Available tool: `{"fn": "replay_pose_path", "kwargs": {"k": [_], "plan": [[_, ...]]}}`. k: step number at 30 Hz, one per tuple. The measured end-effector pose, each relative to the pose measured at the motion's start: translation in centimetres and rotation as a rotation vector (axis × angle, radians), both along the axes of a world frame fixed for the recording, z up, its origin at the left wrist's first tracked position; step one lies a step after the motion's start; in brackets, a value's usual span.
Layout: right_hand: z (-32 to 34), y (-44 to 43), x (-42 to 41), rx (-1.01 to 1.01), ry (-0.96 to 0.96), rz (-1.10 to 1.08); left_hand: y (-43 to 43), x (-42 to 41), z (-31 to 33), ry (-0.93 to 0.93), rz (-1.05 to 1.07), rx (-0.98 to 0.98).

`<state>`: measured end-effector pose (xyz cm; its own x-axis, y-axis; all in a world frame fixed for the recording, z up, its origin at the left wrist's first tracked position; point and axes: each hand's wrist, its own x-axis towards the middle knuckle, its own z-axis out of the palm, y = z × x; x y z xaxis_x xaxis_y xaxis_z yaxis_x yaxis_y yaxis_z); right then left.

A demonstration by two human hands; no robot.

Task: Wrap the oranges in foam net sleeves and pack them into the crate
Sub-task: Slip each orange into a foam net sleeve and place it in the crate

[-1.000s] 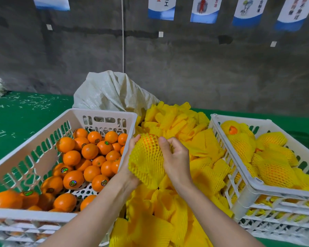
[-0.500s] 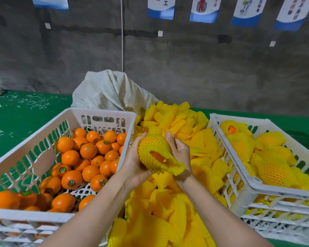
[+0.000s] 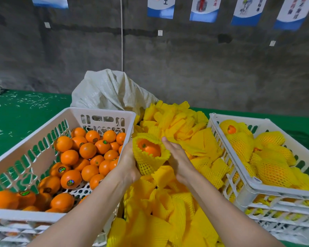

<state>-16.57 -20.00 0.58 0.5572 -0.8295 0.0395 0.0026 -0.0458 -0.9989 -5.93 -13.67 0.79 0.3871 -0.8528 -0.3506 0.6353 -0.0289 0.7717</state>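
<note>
An orange (image 3: 149, 149) sits inside a yellow foam net sleeve (image 3: 149, 163) whose open end faces me. My left hand (image 3: 128, 162) grips the sleeve from the left. My right hand (image 3: 177, 159) is on its right side, fingers hidden behind the foam. The white crate on the left (image 3: 43, 129) holds several bare oranges (image 3: 87, 150). The white crate on the right (image 3: 239, 177) holds several wrapped oranges (image 3: 273, 170). A heap of loose yellow sleeves (image 3: 177, 122) lies between the crates.
A pale woven sack (image 3: 111, 90) stands behind the sleeve heap. The green table surface (image 3: 16, 113) carries scattered white shreds at the far left. A second white crate (image 3: 282, 227) is stacked under the right one. A grey wall with hanging banners closes the back.
The sleeve has been turned so its open end faces me and the orange shows inside. Both hands dropped slightly lower over the sleeve heap.
</note>
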Motion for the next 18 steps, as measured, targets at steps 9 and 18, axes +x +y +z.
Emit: {"fn": "replay_pose_path", "kwargs": {"k": [9,18], "plan": [[0.7,2.1,0.7,0.087,0.148,-0.113,-1.0,-0.1,0.0,-0.309,0.170,0.118],[-0.2,1.6,1.3,0.375,-0.193,-0.033,-0.7,0.0,0.0,-0.361,0.276,-0.078]]}}
